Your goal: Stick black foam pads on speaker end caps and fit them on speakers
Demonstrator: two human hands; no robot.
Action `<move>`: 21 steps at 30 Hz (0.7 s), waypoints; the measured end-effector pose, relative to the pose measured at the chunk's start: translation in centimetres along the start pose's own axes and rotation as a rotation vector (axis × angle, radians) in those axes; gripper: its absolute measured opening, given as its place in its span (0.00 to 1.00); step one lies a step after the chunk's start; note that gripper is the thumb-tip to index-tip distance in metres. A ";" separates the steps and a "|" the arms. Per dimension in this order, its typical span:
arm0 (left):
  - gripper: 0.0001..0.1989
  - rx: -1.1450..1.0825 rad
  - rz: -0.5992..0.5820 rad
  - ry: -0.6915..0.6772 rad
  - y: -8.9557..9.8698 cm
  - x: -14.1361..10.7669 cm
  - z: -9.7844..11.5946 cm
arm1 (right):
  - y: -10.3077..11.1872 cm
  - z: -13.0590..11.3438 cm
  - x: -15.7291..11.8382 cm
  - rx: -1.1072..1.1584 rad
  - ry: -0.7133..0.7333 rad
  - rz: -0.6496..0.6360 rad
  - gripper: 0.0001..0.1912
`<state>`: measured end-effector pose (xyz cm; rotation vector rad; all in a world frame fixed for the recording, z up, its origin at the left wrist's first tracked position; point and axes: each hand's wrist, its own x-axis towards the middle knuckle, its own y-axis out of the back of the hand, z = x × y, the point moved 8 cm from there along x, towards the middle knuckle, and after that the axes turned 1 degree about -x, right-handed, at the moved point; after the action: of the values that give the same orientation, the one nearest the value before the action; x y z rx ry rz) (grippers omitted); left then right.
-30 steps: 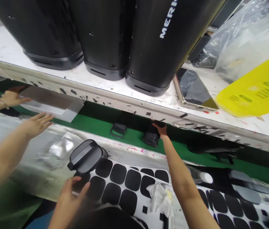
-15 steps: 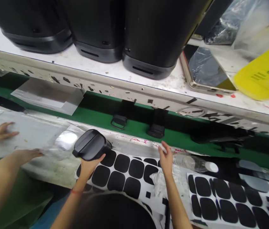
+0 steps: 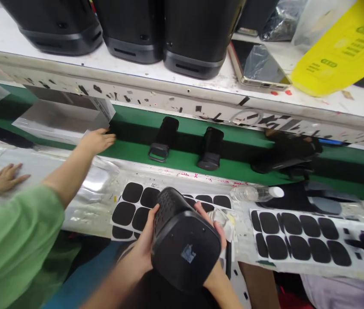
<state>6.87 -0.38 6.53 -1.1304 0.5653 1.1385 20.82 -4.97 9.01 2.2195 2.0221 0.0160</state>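
Close to my body I hold a black rounded housing (image 3: 186, 251) in both hands. Its flat end, with a small pale mark, faces me, and a grid of small openings runs along its left side. My left hand (image 3: 145, 240) is wrapped round the left side. On the other side my right hand (image 3: 215, 231) grips it, fingers over the upper right edge and part of the hand hidden behind it. Beneath and behind the housing lies a white sheet of black rounded-square stickers (image 3: 125, 213), partly covered. Crumpled clear plastic (image 3: 223, 219) is just beyond my right hand.
A green conveyor belt (image 3: 130, 148) carries black units (image 3: 210, 148) and an open white box (image 3: 56, 122). A co-worker's hand (image 3: 96, 141) reaches beside the box. A clear bottle (image 3: 255, 193) lies near another sticker sheet (image 3: 298, 238). Large black units (image 3: 194, 38) stand on the shelf above.
The black housing has come nearer my body and turned its flat end towards me. My right hand, free before, now grips it too. A co-worker's arm has stretched out to the white box.
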 end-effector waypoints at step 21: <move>0.76 0.889 -0.335 -0.714 3.6 -3.3 2.5 | -3.1 -2.6 0.7 -0.189 0.056 -0.378 0.63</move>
<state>1.91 0.52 8.72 -0.0159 0.2409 0.7732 17.54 -3.76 11.22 1.7186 2.3280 0.2217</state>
